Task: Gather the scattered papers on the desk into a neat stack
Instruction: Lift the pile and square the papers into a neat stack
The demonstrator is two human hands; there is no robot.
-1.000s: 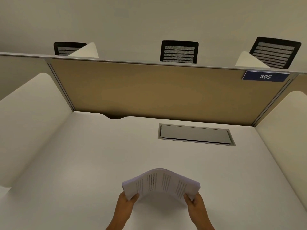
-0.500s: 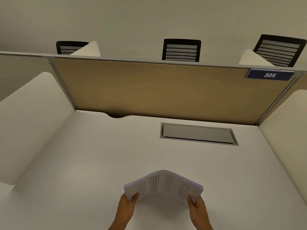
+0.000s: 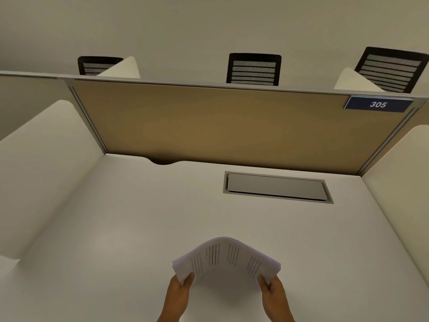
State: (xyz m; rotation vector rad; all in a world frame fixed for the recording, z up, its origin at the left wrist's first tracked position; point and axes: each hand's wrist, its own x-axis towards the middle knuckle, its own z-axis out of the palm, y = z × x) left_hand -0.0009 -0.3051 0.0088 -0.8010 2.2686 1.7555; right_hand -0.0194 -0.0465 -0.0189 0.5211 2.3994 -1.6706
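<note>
Several printed sheets (image 3: 226,257) are held as one bundle above the desk (image 3: 116,228), arched upward, pinched at its side edges by the left hand (image 3: 177,295) and right hand (image 3: 274,296). Light, limp, slippery paper is judged; edge grips suit squaring.

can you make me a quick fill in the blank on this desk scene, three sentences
1. The stack of papers is held by ____ hands.
2. The blue sign on the divider shows the number ____.
3. Held at its sides by the left hand and right hand, the stack bows ____ in the middle.

Missing words: two; 305; upward
</note>
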